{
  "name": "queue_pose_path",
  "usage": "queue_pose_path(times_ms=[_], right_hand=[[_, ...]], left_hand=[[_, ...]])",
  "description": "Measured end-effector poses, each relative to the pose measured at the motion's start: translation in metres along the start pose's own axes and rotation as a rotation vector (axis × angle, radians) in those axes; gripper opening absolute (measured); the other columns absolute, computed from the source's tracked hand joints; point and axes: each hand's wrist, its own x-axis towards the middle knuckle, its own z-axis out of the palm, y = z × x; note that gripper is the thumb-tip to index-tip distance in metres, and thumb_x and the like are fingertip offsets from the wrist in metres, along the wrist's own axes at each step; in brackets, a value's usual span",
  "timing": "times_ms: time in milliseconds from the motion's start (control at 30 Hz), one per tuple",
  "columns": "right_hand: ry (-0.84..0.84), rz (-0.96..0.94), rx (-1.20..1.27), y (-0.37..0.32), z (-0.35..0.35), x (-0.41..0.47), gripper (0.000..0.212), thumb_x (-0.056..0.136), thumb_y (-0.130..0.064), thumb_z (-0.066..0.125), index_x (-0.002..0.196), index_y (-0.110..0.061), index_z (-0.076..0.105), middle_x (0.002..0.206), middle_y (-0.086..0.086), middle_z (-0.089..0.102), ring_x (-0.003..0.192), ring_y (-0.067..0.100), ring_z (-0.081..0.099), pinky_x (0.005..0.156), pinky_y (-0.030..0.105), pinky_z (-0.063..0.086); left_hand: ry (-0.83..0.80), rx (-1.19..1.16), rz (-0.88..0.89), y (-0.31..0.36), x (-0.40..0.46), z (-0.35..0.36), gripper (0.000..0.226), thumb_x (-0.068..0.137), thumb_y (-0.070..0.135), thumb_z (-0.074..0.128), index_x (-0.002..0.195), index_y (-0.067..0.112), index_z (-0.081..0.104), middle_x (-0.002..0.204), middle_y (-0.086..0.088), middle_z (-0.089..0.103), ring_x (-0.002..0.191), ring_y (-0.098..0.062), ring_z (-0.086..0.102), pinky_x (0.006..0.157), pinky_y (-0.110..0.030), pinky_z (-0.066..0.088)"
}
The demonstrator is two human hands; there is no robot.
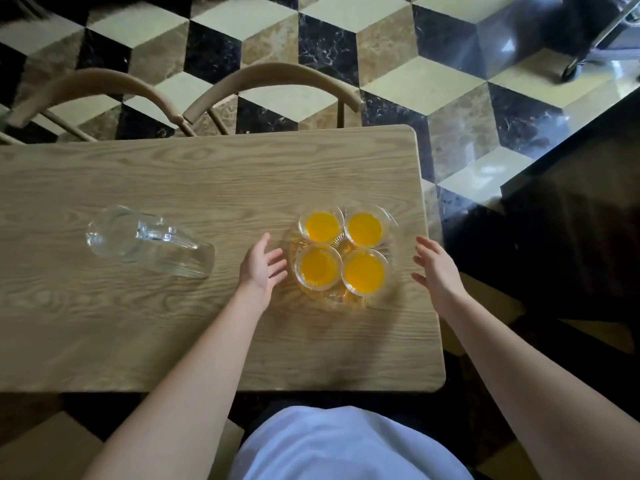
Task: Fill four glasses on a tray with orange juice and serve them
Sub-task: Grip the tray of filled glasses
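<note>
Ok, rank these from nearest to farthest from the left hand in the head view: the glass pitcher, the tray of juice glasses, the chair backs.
From the left hand:
1. Tray, just right of it.
2. Glass pitcher, empty, to its left.
3. Chair backs, beyond the table's far edge.

Four clear glasses (341, 252), each filled with orange juice, stand two by two on a round glass tray (390, 271) near the table's right edge

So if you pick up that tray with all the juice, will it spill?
Probably, if it tilts: all four glasses look nearly full. The clear tray looks like smooth glass, so likely slippery, breakable and heavy. Both hands, left and right, are open beside it.
</note>
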Motion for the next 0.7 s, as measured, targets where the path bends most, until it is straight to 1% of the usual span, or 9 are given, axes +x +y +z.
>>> queue_pose_path(times_ms=[33,100,167,300,400,433,500,567,700], right_hand=[[-0.025,-0.030,-0.033,0.001,0.001,0.004,0.045,0.108,-0.023,0.045,0.153,-0.020,0.044,0.152,0.005,0.048,0.137,0.024,0.047,0.110,0.044,0.044],[-0.041,-0.056,-0.068,0.002,0.003,0.013,0.049,0.106,-0.020,0.048,0.154,-0.019,0.041,0.150,0.006,0.050,0.134,0.024,0.051,0.110,0.044,0.046],[-0.018,-0.059,-0.088,0.004,0.005,0.023,0.052,0.103,-0.016,0.052,0.154,-0.018,0.041,0.148,0.008,0.053,0.130,0.025,0.055,0.108,0.045,0.049],[-0.001,-0.055,-0.132,0.010,0.007,0.039,0.054,0.099,-0.012,0.056,0.152,-0.017,0.045,0.142,0.007,0.060,0.125,0.023,0.059,0.106,0.042,0.050],[0.007,-0.042,-0.101,0.013,0.009,0.050,0.051,0.095,-0.006,0.060,0.146,-0.013,0.053,0.131,0.009,0.067,0.116,0.023,0.066,0.103,0.044,0.054],[0.014,-0.035,-0.081,0.013,0.009,0.052,0.049,0.094,-0.003,0.062,0.142,-0.011,0.056,0.125,0.010,0.070,0.111,0.023,0.069,0.099,0.042,0.057],[0.023,-0.026,-0.060,0.014,0.009,0.055,0.044,0.092,0.002,0.064,0.135,-0.009,0.062,0.114,0.008,0.074,0.099,0.018,0.073,0.087,0.030,0.061],[0.027,-0.037,-0.084,0.014,0.009,0.056,0.038,0.090,0.003,0.067,0.126,-0.010,0.069,0.108,0.006,0.076,0.093,0.014,0.074,0.079,0.023,0.060],[0.054,-0.042,-0.113,0.015,0.011,0.060,0.039,0.088,0.004,0.070,0.124,-0.011,0.072,0.107,0.007,0.077,0.096,0.019,0.075,0.084,0.031,0.062]], left_hand=[[-0.008,0.026,0.030,-0.001,0.003,0.001,0.048,0.106,0.021,0.046,0.153,0.023,0.040,0.147,-0.021,0.051,0.129,-0.040,0.055,0.110,-0.052,0.045],[-0.015,0.108,0.071,-0.003,0.008,0.003,0.060,0.101,-0.004,0.043,0.154,0.023,0.037,0.146,-0.022,0.050,0.126,-0.038,0.056,0.109,-0.051,0.047],[-0.006,0.174,0.076,-0.002,0.013,0.006,0.070,0.096,-0.015,0.039,0.154,0.022,0.037,0.145,-0.022,0.050,0.123,-0.036,0.057,0.107,-0.051,0.049],[-0.011,0.157,0.040,-0.001,0.029,0.006,0.069,0.096,-0.017,0.041,0.153,0.021,0.040,0.140,-0.021,0.056,0.118,-0.035,0.063,0.103,-0.049,0.053],[-0.037,0.102,-0.002,-0.001,0.041,0.003,0.067,0.096,-0.018,0.041,0.151,0.021,0.043,0.133,-0.020,0.062,0.108,-0.032,0.068,0.097,-0.050,0.055],[-0.049,0.094,-0.016,0.000,0.044,0.001,0.069,0.094,-0.020,0.039,0.150,0.020,0.044,0.130,-0.020,0.063,0.105,-0.031,0.069,0.093,-0.050,0.057],[-0.079,0.105,-0.035,0.000,0.050,-0.001,0.071,0.091,-0.024,0.038,0.148,0.018,0.049,0.126,-0.020,0.066,0.102,-0.031,0.071,0.084,-0.047,0.059],[-0.110,0.138,-0.045,0.002,0.054,-0.002,0.072,0.088,-0.027,0.038,0.145,0.015,0.051,0.124,-0.019,0.067,0.099,-0.030,0.071,0.079,-0.044,0.061],[-0.154,0.214,-0.059,0.006,0.059,0.002,0.071,0.088,-0.029,0.040,0.145,0.013,0.050,0.113,-0.016,0.069,0.090,-0.026,0.071,0.068,-0.037,0.063]])
